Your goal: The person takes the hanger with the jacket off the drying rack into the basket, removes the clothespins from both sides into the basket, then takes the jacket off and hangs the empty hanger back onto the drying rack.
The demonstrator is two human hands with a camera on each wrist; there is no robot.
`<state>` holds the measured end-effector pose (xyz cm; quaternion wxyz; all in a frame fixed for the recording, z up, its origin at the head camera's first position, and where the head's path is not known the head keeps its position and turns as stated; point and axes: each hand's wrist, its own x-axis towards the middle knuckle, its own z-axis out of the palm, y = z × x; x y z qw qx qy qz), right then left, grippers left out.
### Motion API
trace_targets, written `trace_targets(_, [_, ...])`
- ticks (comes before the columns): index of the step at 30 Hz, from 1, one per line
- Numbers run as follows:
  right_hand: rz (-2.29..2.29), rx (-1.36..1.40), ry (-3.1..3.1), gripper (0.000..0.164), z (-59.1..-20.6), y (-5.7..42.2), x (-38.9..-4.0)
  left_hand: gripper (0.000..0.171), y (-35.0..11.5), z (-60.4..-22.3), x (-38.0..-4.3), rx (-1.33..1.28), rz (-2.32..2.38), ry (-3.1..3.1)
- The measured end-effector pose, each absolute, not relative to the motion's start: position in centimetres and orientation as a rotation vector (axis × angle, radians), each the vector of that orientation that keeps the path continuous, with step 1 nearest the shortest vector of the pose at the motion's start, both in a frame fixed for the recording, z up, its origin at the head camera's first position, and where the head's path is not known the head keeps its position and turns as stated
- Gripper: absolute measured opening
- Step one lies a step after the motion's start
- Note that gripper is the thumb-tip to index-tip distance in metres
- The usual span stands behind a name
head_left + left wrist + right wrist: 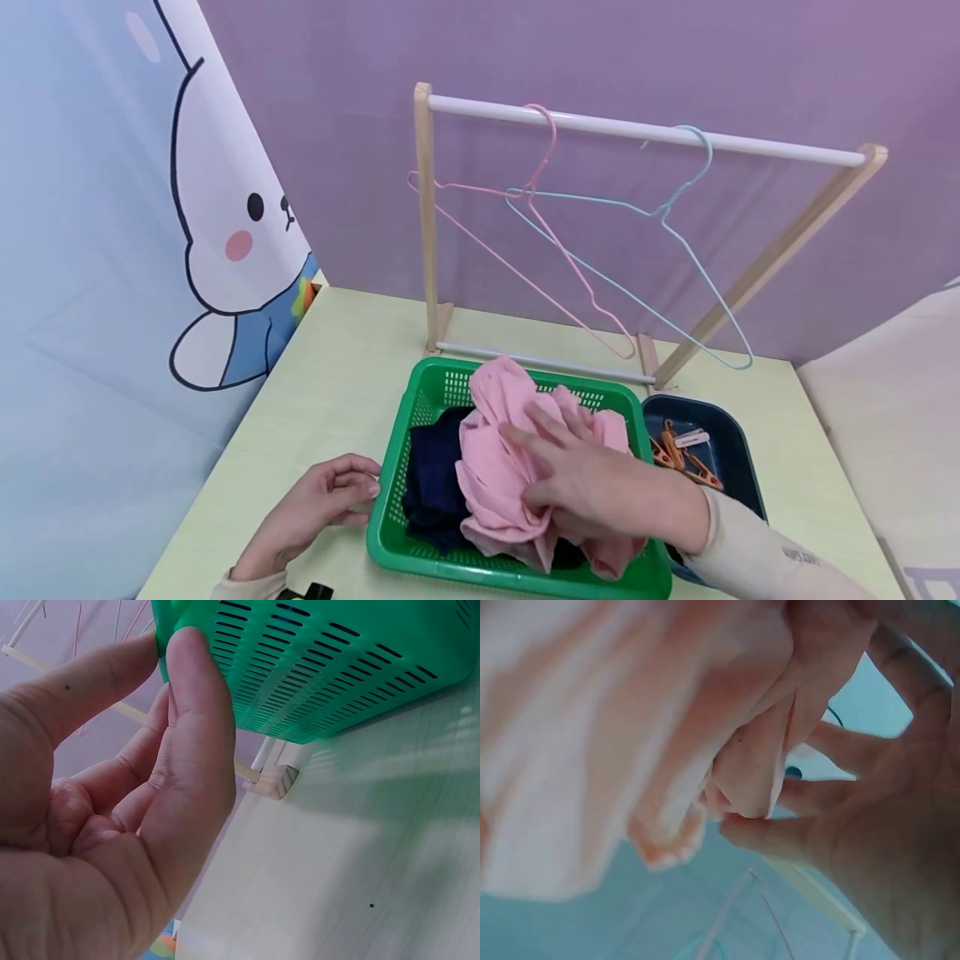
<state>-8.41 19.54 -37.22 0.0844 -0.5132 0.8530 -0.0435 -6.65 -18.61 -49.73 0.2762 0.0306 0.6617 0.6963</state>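
Note:
A green plastic basket [397,467] with slotted walls stands on the table, holding a crumpled pink garment [495,475] and a dark navy garment [435,475]. At the basket's left rim, my left hand [322,504] pinches the edge between thumb and fingertip; the left wrist view shows the same hand [157,772] at the rim. My right hand [592,479] reaches over the basket from the right, its spread fingers touching the top of the pink garment. In the right wrist view the fingers [832,750] lie apart against the pink folds [750,765].
Behind the basket stands a wooden clothes rack [423,217] with a white bar, bearing a pink hanger [532,187] and a light blue hanger [667,212]. A dark tray [738,450] with orange clips [671,442] and a white clip sits to the right, partly under my right forearm.

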Motion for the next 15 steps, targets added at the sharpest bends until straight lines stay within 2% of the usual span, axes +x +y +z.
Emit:
trace_targets(4, [-0.251,-1.428,2.371,0.017,-38.2,20.0,-8.1,0.029,-18.6,-49.7,-6.6,0.08,1.871,1.774])
trace_targets(9, [-0.349,-1.509,2.223,0.011,-39.9,19.9,-8.9,0.029,-18.6,-49.7,-6.6,0.074,1.869,1.77])
trace_targets(15, [-0.254,-1.457,2.209,0.015,-41.5,19.1,-9.5,0.031,-18.5,-49.6,-6.7,0.072,1.862,1.785])
